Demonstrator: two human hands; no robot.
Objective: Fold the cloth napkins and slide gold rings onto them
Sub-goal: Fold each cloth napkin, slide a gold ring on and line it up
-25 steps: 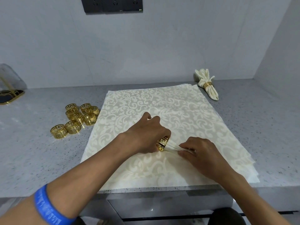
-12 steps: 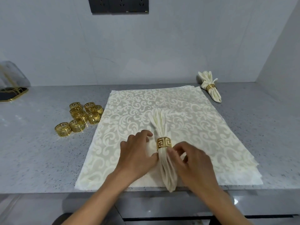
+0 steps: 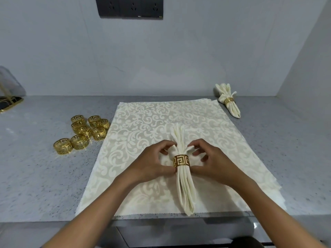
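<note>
A cream folded napkin [image 3: 184, 190] lies lengthwise on a stack of flat patterned napkins [image 3: 143, 126], with a gold ring [image 3: 181, 160] around its middle. My left hand [image 3: 152, 163] pinches a fold of the napkin just left of the ring. My right hand [image 3: 213, 163] pinches a fold on the ring's right side. Both thumbs sit at the ring's lower edge. The pleats fan out above the ring.
Several loose gold rings [image 3: 84, 133] sit on the grey counter [image 3: 35, 167] to the left. A finished ringed napkin [image 3: 229, 101] lies at the back right. A gold-edged tray [image 3: 9, 102] is at the far left. The counter's front edge runs just below the napkins.
The ringed napkin turned from lying sideways to pointing away from me. Both hands moved up beside the ring and now pull the upper folds outward.
</note>
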